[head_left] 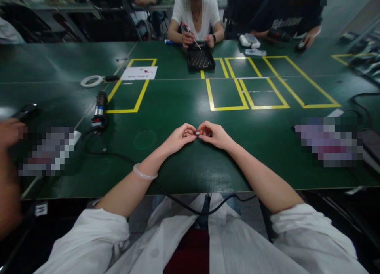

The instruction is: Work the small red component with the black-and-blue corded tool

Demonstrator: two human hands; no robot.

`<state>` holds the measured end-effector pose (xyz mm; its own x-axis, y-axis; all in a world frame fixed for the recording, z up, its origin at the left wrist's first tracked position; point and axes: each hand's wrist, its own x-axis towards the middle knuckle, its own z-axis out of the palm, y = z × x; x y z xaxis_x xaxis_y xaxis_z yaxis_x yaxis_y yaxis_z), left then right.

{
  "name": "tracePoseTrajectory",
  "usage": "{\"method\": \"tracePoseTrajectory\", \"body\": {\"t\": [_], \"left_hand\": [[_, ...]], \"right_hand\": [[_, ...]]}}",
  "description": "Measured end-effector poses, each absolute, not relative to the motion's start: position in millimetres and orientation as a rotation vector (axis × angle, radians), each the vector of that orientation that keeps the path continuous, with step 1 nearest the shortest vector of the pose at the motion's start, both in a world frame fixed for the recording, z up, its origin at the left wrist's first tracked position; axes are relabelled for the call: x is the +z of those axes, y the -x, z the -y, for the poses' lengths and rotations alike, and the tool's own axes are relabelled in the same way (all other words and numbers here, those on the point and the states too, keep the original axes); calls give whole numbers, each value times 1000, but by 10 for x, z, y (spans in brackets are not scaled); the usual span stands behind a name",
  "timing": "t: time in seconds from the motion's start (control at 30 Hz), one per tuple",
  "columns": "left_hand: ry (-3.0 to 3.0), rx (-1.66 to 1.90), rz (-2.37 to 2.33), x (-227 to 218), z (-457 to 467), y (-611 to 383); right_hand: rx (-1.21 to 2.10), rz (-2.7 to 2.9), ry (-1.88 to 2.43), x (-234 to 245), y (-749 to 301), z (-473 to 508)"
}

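My left hand (pixel 181 138) and my right hand (pixel 216 135) meet over the near middle of the green table (pixel 178 167). Between their fingertips is a small orange-and-black part (pixel 198 133) with a shiny bit at its centre, too small to name. The left thumb and fingers pinch its left end; the right fingers close round the orange end and hide much of it. Both forearms reach in from the table's near edge, and a pale bangle (pixel 145 172) circles my left wrist.
A dark cylindrical tool (pixel 101 107) with a black cable lies to the left. Yellow tape frames (pixel 228 108) mark the table. Across it, a person holds a screwdriver (pixel 190 32) over a black tray (pixel 201 68). Blurred-out objects (pixel 329 141) flank me; another person's hand (pixel 12 133) is at left.
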<state>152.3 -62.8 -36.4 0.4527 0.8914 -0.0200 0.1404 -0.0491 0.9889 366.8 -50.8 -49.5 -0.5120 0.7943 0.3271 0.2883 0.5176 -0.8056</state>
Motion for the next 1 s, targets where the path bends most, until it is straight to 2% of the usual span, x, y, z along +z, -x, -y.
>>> {"method": "tracePoseTrajectory", "body": {"t": [0.87, 1.0], "left_hand": [[-1595, 770, -973, -419, 614, -1550], [-1559, 783, -961, -421, 614, -1557]], "right_hand": [[951, 2045, 868, -467, -3670, 525], [1052, 1959, 897, -489, -3674, 512]]}}
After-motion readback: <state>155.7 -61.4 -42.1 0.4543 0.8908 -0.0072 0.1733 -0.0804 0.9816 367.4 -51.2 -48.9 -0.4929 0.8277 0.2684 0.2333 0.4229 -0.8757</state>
